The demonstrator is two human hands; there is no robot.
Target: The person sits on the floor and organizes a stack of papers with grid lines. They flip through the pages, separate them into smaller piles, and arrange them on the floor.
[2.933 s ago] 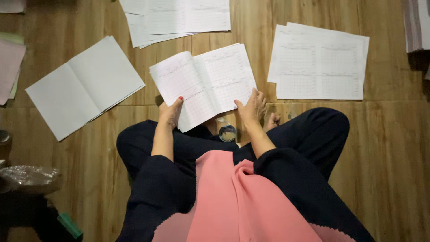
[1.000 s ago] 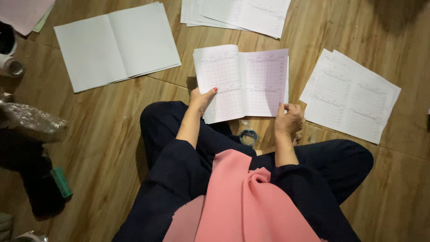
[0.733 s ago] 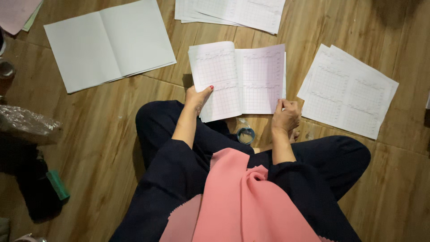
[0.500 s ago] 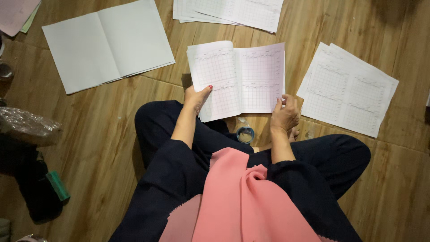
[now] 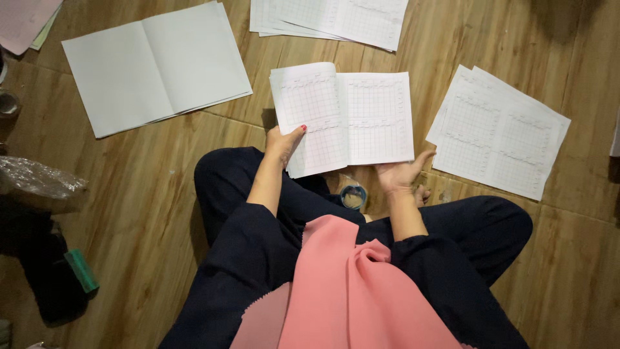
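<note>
While open flat, grid-ruled booklet (image 5: 345, 116), left hand (image 5: 283, 143) gripping its edge, right hand (image 5: 397, 174) open beneath.

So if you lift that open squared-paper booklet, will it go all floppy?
Probably. The booklet looks thin and soft-covered, so it would likely sag either side of its fold. It seems light: the left hand and right hand hold just its bottom edge. It would probably slide easily on the wooden floor.

two open booklets (image 5: 342, 116), two sheet stacks (image 5: 497, 132)
</note>
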